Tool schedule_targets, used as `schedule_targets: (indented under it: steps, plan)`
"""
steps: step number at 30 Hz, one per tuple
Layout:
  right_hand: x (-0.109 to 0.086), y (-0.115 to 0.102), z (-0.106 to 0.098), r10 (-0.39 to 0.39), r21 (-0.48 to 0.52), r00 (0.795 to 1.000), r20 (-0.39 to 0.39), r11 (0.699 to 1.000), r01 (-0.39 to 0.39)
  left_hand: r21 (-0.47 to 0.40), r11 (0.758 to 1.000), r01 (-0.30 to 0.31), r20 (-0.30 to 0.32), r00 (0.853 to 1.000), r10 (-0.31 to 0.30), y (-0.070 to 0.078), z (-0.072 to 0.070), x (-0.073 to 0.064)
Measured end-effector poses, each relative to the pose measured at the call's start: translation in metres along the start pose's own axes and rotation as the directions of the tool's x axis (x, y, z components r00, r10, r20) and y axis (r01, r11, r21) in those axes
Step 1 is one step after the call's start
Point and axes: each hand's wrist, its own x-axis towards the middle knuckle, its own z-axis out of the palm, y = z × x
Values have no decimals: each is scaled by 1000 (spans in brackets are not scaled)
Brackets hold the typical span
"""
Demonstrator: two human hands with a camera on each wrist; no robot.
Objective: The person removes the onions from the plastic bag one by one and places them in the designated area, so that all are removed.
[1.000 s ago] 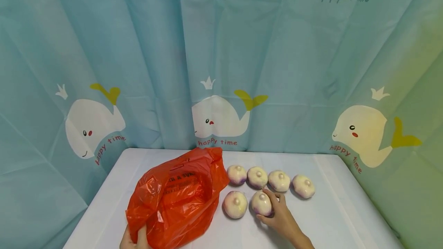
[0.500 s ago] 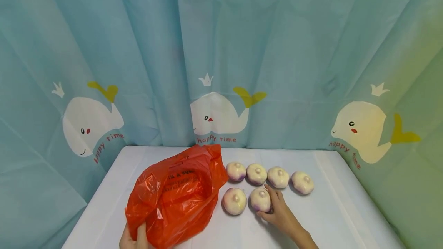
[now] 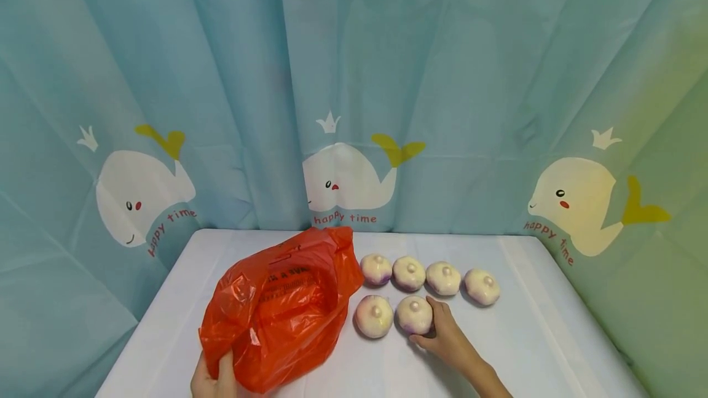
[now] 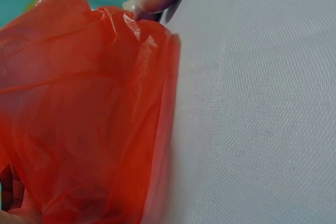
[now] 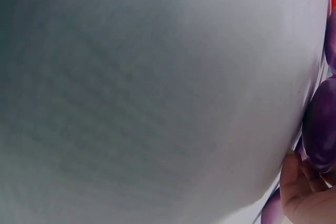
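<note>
My left hand (image 3: 212,378) pinches the near left edge of a red plastic bag (image 3: 276,361), which stands with its mouth gaping toward me. In the left wrist view the bag (image 4: 84,108) hides most of that hand (image 4: 18,200). My right hand (image 3: 450,339) curls its thumb and fingers round the right side of a turnip (image 3: 413,313), pale with a small nub on top and purple below. Another turnip (image 3: 373,316) sits just left of it. In the right wrist view my fingers (image 5: 291,182) are at the lower edge of a purple turnip surface (image 5: 320,127).
Behind these, a row of turnips runs rightward from the bag: one beside the bag (image 3: 376,269), a second (image 3: 409,273), a third (image 3: 443,278), and one slightly apart (image 3: 482,287). The white table (image 3: 531,349) ends at a blue whale-print curtain (image 3: 464,189).
The held turnip has tipped more upright, with less purple showing, and my right fingers cover less of it. The whole head view has shifted slightly upward. The left hand keeps its hold.
</note>
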Motion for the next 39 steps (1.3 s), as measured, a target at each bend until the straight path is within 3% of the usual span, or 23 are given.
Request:
schedule_targets:
  steps: [19,27,34,39]
  plan:
    - [0,-2,-1,21,35,999,31,999,-22,-34,998,-46,-30,999,45,2,3,1]
    - [-2,-3,-1,11,3,1000,4,1000,-11,-15,1000,-12,-11,1000,12,0,1,1]
    - [-3,-6,-2,-95,-38,989,-115,995,91,-41,999,-29,-11,1000,29,-3,1,0]
    - [1,-17,-3,-235,-67,941,-245,972,225,-43,998,-43,-10,999,42,-2,0,0]
